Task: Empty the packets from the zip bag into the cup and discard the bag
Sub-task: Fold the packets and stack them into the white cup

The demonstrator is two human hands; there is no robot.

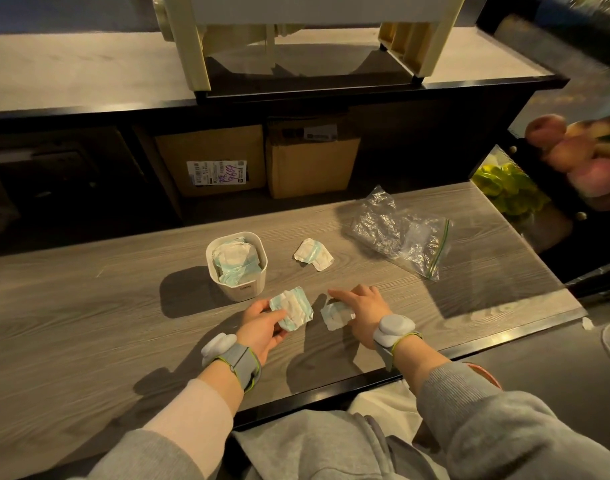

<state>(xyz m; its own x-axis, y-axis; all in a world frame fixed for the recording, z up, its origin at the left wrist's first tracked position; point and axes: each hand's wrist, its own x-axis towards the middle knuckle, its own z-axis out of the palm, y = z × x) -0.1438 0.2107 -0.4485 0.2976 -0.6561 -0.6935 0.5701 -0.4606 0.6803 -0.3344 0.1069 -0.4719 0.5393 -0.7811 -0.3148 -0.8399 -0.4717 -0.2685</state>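
Observation:
A white cup (249,289) stands on the grey wooden table, with several white and blue packets inside. My left hand (262,329) holds a stack of packets (292,311) just in front of the cup. My right hand (360,311) rests on another packet (335,315) lying on the table, fingers closing over it. A further pair of packets (313,254) lies loose to the right of the cup. The clear zip bag (400,232), crumpled and flat with a green zip strip, lies at the right of the table, apart from both hands.
Two cardboard boxes (223,161) sit on a dark shelf behind the table. A cream stand (192,46) is on the counter above. Peaches (580,150) and green fruit (501,185) are at the right. The table's near edge (331,396) is close to my lap.

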